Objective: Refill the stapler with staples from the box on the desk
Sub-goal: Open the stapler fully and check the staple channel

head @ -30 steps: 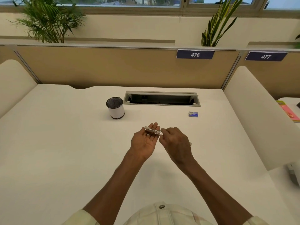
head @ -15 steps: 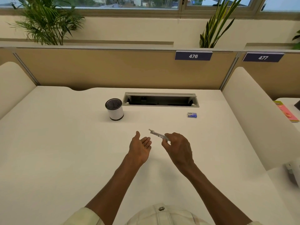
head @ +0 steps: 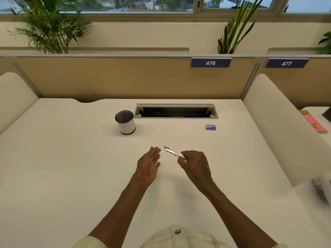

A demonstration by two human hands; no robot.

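Note:
A slim silver stapler (head: 173, 152) is held in the air above the white desk (head: 71, 167), its free end pointing up and to the left. My right hand (head: 195, 164) is shut on its near end. My left hand (head: 149, 162) hovers just left of the stapler, palm turned inward, fingers apart, holding nothing and not touching it. A small blue staple box (head: 210, 127) lies on the desk at the back right, well beyond both hands.
A white pen cup (head: 126, 122) with a black mesh rim stands at the back left of the hands. An open cable tray (head: 175, 111) is cut into the desk behind it. Padded dividers (head: 279, 126) flank both sides.
My left hand has let go of the stapler and drawn back to the left. My right hand now holds the stapler alone, tilted up at its far end.

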